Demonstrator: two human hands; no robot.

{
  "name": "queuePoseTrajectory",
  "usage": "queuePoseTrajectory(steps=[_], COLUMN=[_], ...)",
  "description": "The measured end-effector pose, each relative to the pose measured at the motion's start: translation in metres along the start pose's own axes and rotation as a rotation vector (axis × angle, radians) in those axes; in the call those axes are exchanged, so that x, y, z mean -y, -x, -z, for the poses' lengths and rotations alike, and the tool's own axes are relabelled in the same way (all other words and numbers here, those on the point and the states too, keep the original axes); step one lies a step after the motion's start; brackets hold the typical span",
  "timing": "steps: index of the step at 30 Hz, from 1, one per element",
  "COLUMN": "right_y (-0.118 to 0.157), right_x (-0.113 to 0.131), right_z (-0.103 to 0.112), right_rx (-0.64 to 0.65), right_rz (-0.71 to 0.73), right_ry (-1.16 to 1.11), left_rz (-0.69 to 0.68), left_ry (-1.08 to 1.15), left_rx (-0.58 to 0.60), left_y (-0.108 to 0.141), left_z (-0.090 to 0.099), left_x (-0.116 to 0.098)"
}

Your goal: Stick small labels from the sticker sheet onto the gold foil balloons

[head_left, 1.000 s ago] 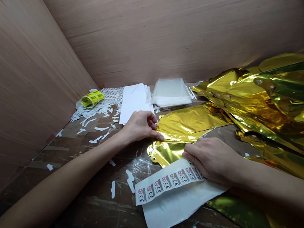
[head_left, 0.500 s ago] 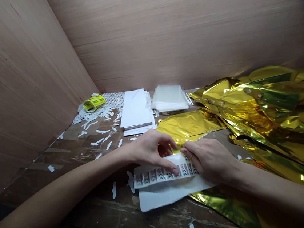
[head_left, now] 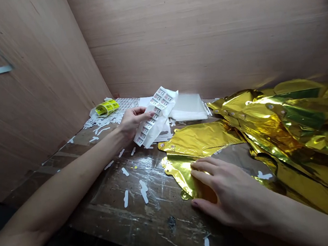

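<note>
My left hand (head_left: 136, 120) pinches a sheet of CE-mark stickers (head_left: 161, 102) between thumb and fingers, holding it tilted above the stack of white cards (head_left: 165, 134). Grey printed labels with red symbols run along the sheet. My right hand (head_left: 218, 188) rests with fingers spread on a gold foil balloon (head_left: 178, 168) that lies flat on the table. Its thumb is apart from the fingers, near the balloon's lower edge. A second flat piece of gold foil (head_left: 198, 137) lies just behind it.
More gold foil balloons (head_left: 294, 124) are heaped at the right. Clear plastic bags (head_left: 188, 106) lie at the back wall. A yellow label roll (head_left: 107, 107) sits at the back left among white paper scraps (head_left: 95, 121). Loose white scraps (head_left: 143, 191) dot the brown table (head_left: 119, 226).
My left hand has carried the sticker sheet away from my right hand, back and to the left. My right hand has let go of the sheet and spread onto the gold foil balloon.
</note>
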State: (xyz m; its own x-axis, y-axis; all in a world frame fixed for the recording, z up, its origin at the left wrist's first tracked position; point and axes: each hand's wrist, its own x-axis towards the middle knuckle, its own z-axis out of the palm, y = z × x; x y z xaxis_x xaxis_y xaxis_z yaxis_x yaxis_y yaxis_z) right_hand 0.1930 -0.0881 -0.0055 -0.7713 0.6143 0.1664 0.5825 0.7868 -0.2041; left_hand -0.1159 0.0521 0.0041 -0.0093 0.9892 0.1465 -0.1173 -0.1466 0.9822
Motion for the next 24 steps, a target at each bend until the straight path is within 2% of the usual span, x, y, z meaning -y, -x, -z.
queuePoseTrajectory(steps=[5,7,10,13,16,19,21,24], right_y=[0.008,0.01,0.008,0.002,-0.004,-0.007,-0.008,-0.011], right_x=[0.01,0.01,0.003,-0.009,-0.022,-0.031,-0.036,-0.045], right_z=[-0.017,-0.017,-0.005,0.012,0.022,0.022,0.019,0.018], right_rx=[-0.049,-0.023,0.042,0.011,-0.054,-0.077,-0.085,-0.114], right_rz=[0.088,0.08,-0.013,-0.092,-0.17,-0.254,-0.31,-0.376], right_ry=[0.183,0.235,0.144,-0.003,-0.126,-0.257,-0.363,-0.527], left_rz=[0.017,0.019,0.028,0.064,0.111,0.155,0.216,0.381], left_ry=[0.003,-0.002,0.006,0.03,0.021,-0.035,-0.096,-0.212], left_rx=[0.009,0.017,0.051,0.134,0.263,0.42,0.564,0.841], left_y=[0.003,0.004,0.005,0.006,0.007,0.011,0.014,0.02], left_z=[-0.004,-0.005,-0.005,-0.003,0.0,0.004,0.007,0.008], left_x=[0.002,0.002,0.0,-0.002,-0.005,-0.009,-0.013,-0.019])
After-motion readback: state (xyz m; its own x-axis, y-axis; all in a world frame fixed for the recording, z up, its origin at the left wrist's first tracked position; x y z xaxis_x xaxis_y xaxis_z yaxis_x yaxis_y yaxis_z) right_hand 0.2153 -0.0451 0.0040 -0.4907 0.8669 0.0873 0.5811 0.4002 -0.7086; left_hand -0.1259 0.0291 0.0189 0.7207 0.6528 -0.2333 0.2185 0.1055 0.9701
